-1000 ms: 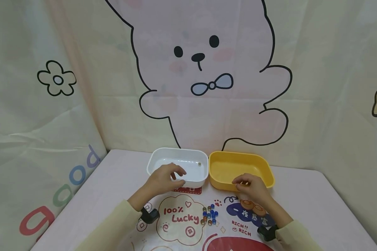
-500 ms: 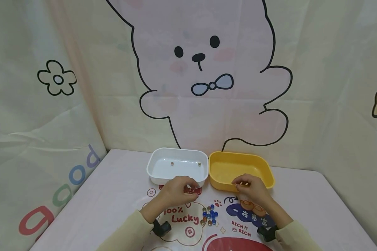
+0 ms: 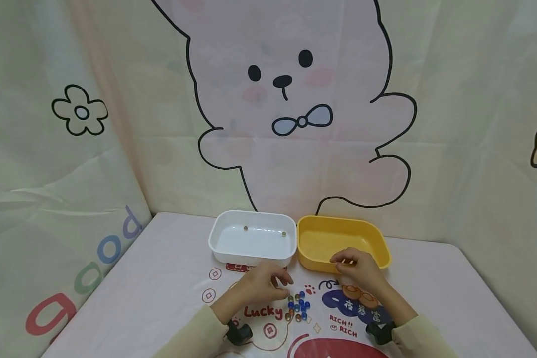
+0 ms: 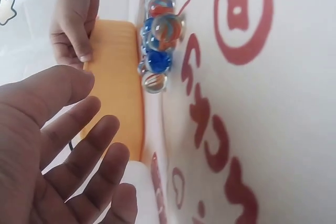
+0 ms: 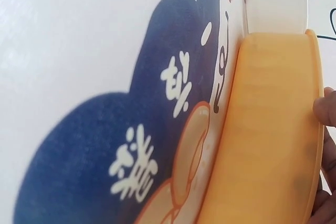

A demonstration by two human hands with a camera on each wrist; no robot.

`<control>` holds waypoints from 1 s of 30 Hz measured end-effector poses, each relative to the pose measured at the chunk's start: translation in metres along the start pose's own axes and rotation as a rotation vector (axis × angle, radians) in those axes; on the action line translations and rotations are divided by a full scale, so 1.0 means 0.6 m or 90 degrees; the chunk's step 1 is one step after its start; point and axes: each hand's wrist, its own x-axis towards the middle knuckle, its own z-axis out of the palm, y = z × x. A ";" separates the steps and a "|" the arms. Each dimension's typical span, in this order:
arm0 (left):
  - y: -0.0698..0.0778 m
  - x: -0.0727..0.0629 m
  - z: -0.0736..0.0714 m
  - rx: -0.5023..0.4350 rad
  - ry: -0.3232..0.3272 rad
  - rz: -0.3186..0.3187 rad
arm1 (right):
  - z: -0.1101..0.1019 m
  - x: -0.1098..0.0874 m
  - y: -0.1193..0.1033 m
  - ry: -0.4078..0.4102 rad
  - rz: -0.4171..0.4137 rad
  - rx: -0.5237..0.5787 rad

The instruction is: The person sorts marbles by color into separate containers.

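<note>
My left hand [image 3: 263, 286] is over the table mat, fingertips just left of a cluster of glass marbles [image 3: 299, 306]. Its fingers are spread and loosely bent with nothing between them, as the left wrist view shows. The marbles [image 4: 160, 40] are clear glass with blue or orange swirls. My right hand [image 3: 358, 266] holds the near rim of a yellow bin [image 3: 311, 258], thumb at the rim and fingers curled over inside. In the right wrist view the bin's wall [image 5: 268, 114] partly hides those fingers. A white bin [image 3: 232, 258] with two small marbles in it stands to the left.
Both bins stand side by side near the table's back edge, against a curtain [image 3: 465, 124] with a cartoon animal print. The printed mat [image 3: 268, 330] covers the table's front. A black wrist strap [image 3: 239, 333] sits on my left wrist.
My left hand has drawn back from over the white bin towards the marble cluster, uncovering a second marble in that bin. My right hand has stayed at the yellow bin's rim.
</note>
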 end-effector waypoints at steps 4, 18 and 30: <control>-0.007 0.002 0.010 -0.029 -0.021 -0.035 | 0.000 0.000 -0.001 0.001 0.000 0.003; -0.017 0.005 0.026 0.004 -0.039 -0.062 | 0.000 0.001 0.000 0.003 -0.011 -0.002; -0.009 0.006 0.027 0.020 -0.041 -0.078 | 0.001 0.002 0.003 0.009 -0.017 -0.006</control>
